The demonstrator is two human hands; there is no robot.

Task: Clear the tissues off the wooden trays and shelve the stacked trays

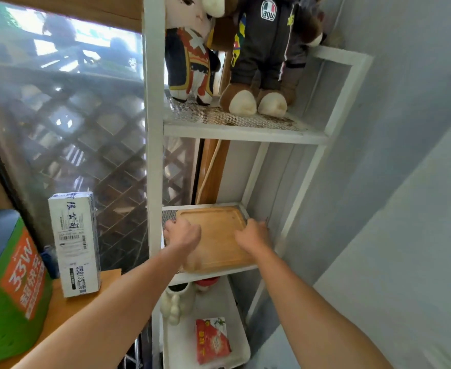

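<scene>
A light wooden tray [216, 235] lies flat on the middle shelf [219, 274] of a white metal rack. Whether more trays sit beneath it is hidden. My left hand [183, 233] grips the tray's left edge, fingers curled over the rim. On the tray's right edge rests my right hand [253, 234], fingers curled over that side. No tissues are in view.
Two plush dolls [248, 54] stand on the upper shelf. The lower shelf holds a white ceramic figure [176, 302] and a red packet [212, 339]. Left of the rack, a wooden counter carries a white box [75, 243] and a green box [8, 294]. A pale wall [405, 155] borders the right.
</scene>
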